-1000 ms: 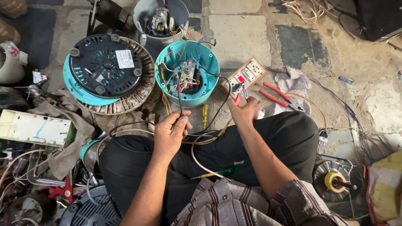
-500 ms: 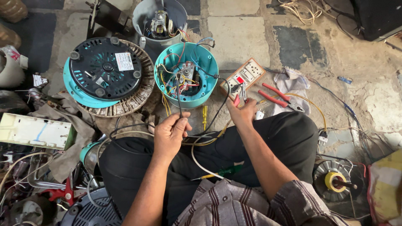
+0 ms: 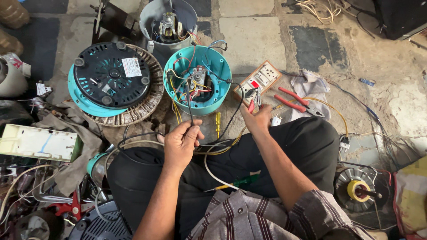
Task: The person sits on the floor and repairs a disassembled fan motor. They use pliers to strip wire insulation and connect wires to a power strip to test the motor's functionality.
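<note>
My left hand [image 3: 180, 143] is over my lap and pinches a black wire [image 3: 190, 106]. That wire runs up into an open teal appliance housing [image 3: 223, 71] full of coloured wires. My right hand [image 3: 257, 119] rests at the near edge of a wooden switchboard with sockets [image 3: 263, 76]. It holds a small red-tipped piece against the board; what the piece is I cannot tell. A yellow-handled screwdriver [image 3: 218, 125] lies on the floor between my two hands.
A black base on a teal ring [image 3: 111, 75] sits at the left and a grey housing with a motor [image 3: 167, 20] behind it. Red pliers [image 3: 293, 100] and a cloth [image 3: 311, 84] lie to the right. A green screwdriver [image 3: 238, 182] rests on my lap, and a yellow-spooled motor [image 3: 358, 189] stands at the right.
Both hands keep their grips and have barely moved. Only the view has shifted slightly.
</note>
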